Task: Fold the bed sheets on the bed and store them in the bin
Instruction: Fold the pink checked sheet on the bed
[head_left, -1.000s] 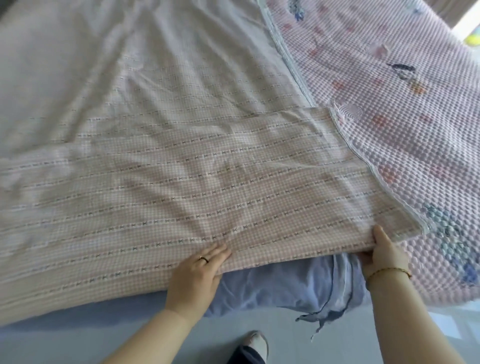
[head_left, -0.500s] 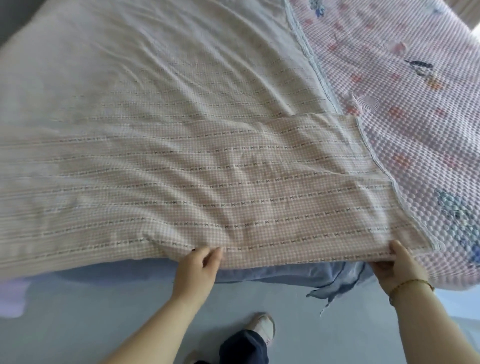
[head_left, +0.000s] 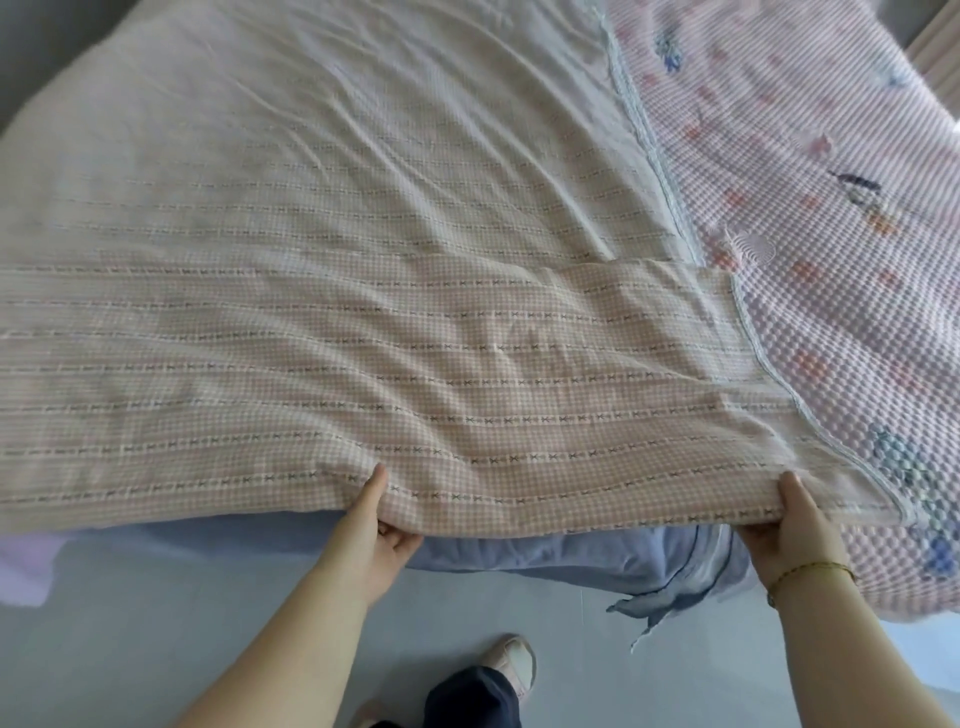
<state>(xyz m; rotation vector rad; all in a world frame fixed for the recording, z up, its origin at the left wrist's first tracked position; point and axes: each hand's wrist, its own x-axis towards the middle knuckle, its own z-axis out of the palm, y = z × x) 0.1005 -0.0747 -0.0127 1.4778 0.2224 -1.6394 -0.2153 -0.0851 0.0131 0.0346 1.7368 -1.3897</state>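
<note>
left hand (head_left: 371, 535) – grips checked sheet (head_left: 415, 364) edge | right hand (head_left: 792, 530) – grips corner

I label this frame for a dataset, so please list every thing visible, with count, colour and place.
checked sheet: 1, pale pink, spread over the bed
quilt: 1, pink with flower prints, on the bed, right of the sheet
blue fabric: 1, light blue, hanging under the sheet's near edge
lilac cloth: 1, lilac, far left edge, partly seen
floor: 1, grey, below the bed
shoe: 1, light, on the floor, bottom centre
trouser leg: 1, dark, bottom centre
bracelet: 1, gold, right wrist
left hand: 1, grips the sheet's near edge, thumb on top
right hand: 1, grips the same edge near its right corner
</note>
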